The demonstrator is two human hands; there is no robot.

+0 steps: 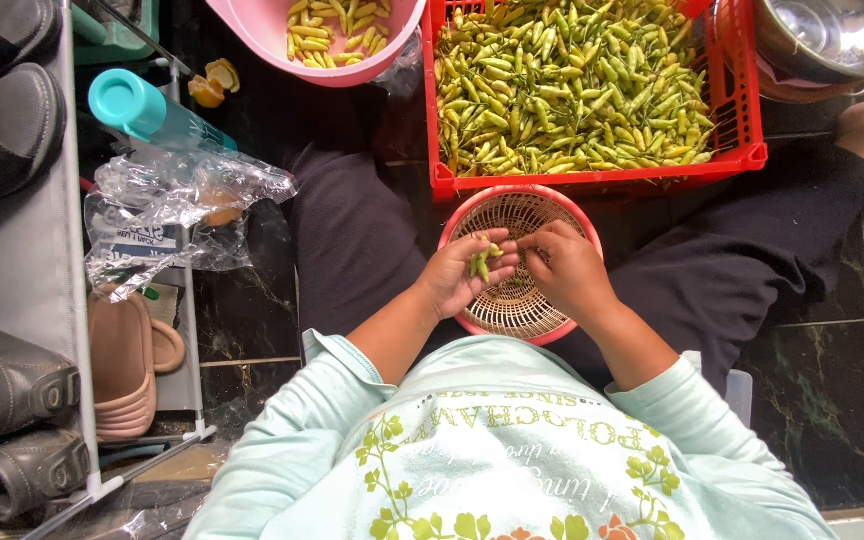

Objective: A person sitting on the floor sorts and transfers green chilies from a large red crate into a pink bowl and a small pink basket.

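My left hand (462, 275) cups a small bunch of green chili peppers (481, 262) over a round pink woven basket (522, 305) in my lap. My right hand (570, 268) reaches across from the right, its fingertips pinched at the peppers in my left palm. Just beyond the basket stands a red plastic crate (742, 150) heaped with green and yellow chili peppers (572, 85). A pink tub (252, 25) at the top holds more yellowish peppers (337, 28).
A metal bowl (832, 40) sits at the top right. At left, a grey shoe rack (22, 260) carries dark shoes and pink slippers (127, 365). A teal-capped bottle (147, 110) and crumpled clear plastic bags (172, 215) lie beside it. The floor is dark tile.
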